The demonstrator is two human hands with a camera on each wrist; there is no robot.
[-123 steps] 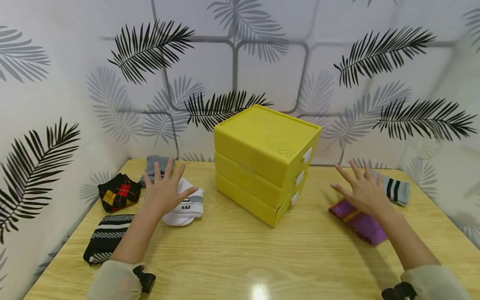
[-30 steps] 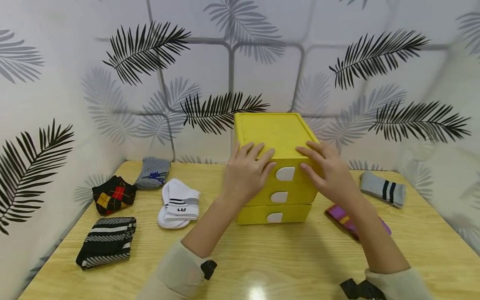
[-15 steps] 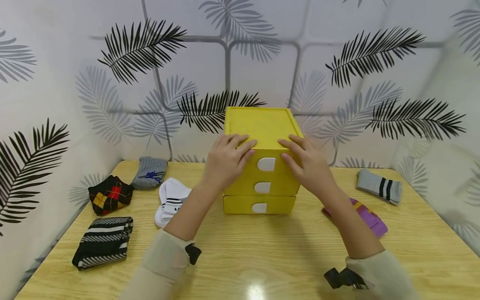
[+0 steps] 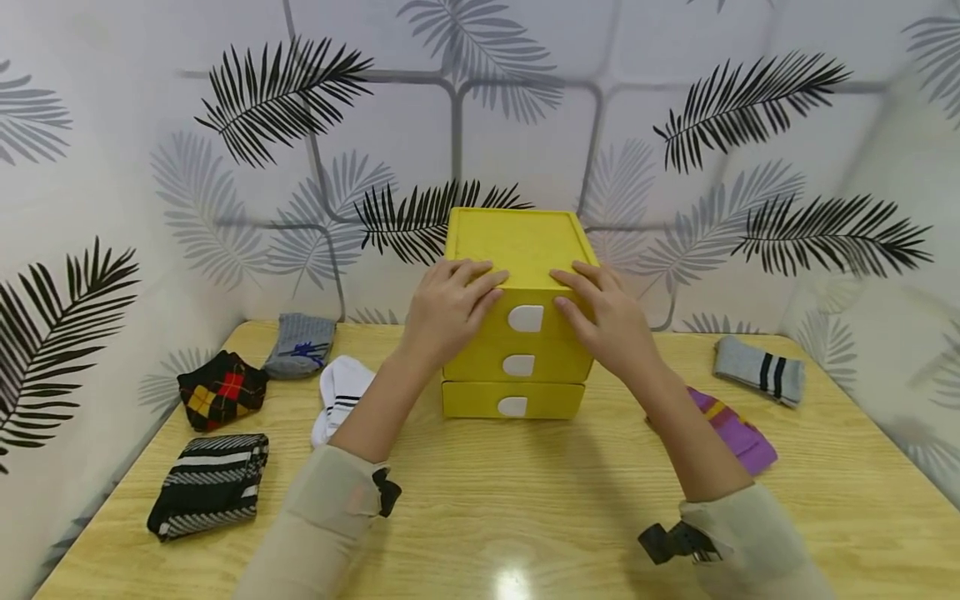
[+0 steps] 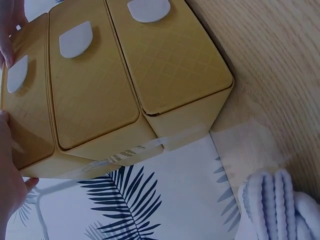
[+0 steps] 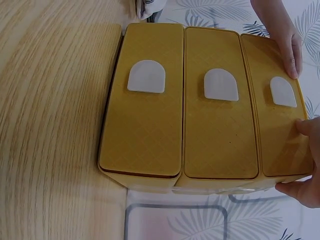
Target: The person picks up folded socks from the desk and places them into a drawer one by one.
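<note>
A yellow three-drawer storage box stands upright on the table with its front towards me. White tabs mark the drawer fronts, and all drawers look closed. My left hand grips its upper left corner, fingers over the top edge and thumb at the front. At the upper right corner my right hand holds on likewise; in the right wrist view its thumb touches the top drawer's front. White folded socks lie partly behind my left forearm. Purple socks are partly covered by my right forearm.
Left on the wooden table are grey socks, argyle-patterned socks and black-and-white striped socks. Grey socks with black stripes lie at the right. A leaf-patterned curtain closes off the back and sides.
Earlier both hands were spread apart above the socks and the box stood at an angle. The hands came to the box, which has turned front-on and slid back and slightly left.
</note>
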